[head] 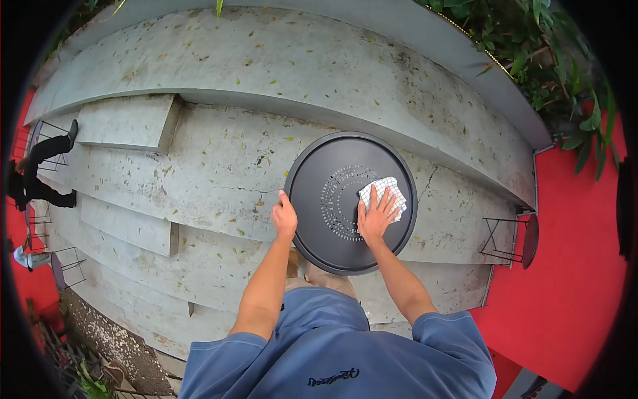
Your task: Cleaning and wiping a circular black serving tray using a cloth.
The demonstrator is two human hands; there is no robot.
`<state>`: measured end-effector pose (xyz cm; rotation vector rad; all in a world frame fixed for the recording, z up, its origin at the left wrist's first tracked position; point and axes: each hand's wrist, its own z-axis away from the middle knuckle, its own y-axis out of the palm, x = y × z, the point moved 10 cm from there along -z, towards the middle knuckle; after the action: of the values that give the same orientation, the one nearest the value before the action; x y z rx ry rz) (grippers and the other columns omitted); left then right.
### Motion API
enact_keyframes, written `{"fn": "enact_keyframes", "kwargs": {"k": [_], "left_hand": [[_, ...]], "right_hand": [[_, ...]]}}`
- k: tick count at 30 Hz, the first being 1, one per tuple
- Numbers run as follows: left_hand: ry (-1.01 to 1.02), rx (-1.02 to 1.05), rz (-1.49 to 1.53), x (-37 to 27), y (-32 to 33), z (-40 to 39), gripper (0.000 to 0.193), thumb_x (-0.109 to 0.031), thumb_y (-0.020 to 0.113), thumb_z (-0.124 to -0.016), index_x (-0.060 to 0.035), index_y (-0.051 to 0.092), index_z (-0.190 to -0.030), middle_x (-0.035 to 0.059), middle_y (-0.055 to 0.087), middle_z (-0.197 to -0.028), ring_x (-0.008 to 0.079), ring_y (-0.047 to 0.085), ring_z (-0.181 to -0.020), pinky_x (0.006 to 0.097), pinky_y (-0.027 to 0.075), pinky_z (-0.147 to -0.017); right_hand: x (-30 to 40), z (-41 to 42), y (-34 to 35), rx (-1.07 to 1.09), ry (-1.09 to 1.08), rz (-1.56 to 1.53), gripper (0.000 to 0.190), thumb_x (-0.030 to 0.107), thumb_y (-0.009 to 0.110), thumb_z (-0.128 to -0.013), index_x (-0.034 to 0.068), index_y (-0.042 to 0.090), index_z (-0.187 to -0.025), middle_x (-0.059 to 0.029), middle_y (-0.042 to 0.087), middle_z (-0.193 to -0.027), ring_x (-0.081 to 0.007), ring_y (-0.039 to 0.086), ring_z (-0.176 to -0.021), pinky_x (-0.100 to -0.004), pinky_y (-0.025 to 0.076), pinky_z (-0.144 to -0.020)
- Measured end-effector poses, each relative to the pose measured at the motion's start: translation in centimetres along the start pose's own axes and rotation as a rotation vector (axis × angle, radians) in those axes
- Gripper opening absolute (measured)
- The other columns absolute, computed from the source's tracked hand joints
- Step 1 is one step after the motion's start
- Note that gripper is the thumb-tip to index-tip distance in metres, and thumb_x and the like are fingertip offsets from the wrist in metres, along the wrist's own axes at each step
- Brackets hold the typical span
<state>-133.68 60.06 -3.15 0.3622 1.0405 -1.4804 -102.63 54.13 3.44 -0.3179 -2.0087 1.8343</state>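
In front of my body is a round dark grey tray (309, 199) with a raised rim and rings of small light marks around its middle. My left hand (285, 215) grips the tray's left rim, the thumb pointing away from me. On the right part of the tray's face lies a folded white checked cloth (394, 192). My right hand (375, 219) presses flat on this cloth with its fingers spread, covering part of it. What supports the tray from below is hidden.
Broad concrete steps (224, 149) with scattered leaves surround me, with a raised concrete block (127, 122) at left. A round-topped stool (529, 242) stands right, by a red wall (563, 299). A seated person (37, 169) is at far left, near another stool (59, 271). Plants (553, 65) overhang the upper right.
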Motion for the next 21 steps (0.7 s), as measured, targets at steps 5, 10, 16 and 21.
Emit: {"fn": "enact_keyframes", "kwargs": {"k": [5,10,16,21], "left_hand": [[-0.042,0.038,-0.018,0.2,-0.1,-0.3,0.075,-0.055,0.033,-0.100,0.0136,0.064,-0.098,0.0317,0.065,-0.093,0.0478,0.059,-0.094,0.0501,0.043,-0.088],[-0.046,0.006,0.000,-0.2,-0.4,-0.3,0.078,-0.059,0.032,-0.098,0.0115,0.065,-0.108,0.0313,0.065,-0.103,0.0468,0.058,-0.102,0.0486,0.042,-0.094],[-0.026,-0.006,-0.043,0.6,0.0,-0.6,0.082,-0.061,0.030,-0.097,0.0129,0.063,-0.111,0.0325,0.062,-0.114,0.0464,0.056,-0.110,0.0484,0.040,-0.099],[-0.026,-0.011,-0.029,2.3,0.1,-1.6,0.086,-0.062,0.028,-0.098,0.0164,0.061,-0.113,0.0333,0.060,-0.118,0.0466,0.054,-0.114,0.0483,0.039,-0.100]], "right_hand": [[5.5,1.3,-0.5,0.025,-0.162,-0.047,0.060,0.043,0.049,-0.096,0.022,0.037,-0.151,-0.0198,0.016,-0.160,-0.0461,0.012,-0.146,-0.0662,0.005,-0.112],[10.7,5.8,-0.8,0.080,-0.329,-0.175,0.059,0.039,0.057,-0.092,0.024,0.043,-0.147,-0.0197,0.018,-0.160,-0.0462,0.014,-0.145,-0.0664,0.007,-0.113],[11.7,11.1,-0.9,0.254,-0.361,-0.296,0.061,0.040,0.060,-0.090,0.029,0.041,-0.148,-0.0169,0.016,-0.161,-0.0454,0.013,-0.146,-0.0661,0.009,-0.113],[7.1,12.0,-1.6,0.285,-0.321,-0.278,0.062,0.041,0.061,-0.089,0.030,0.041,-0.148,-0.0139,0.018,-0.161,-0.0430,0.015,-0.147,-0.0645,0.010,-0.114]]}}
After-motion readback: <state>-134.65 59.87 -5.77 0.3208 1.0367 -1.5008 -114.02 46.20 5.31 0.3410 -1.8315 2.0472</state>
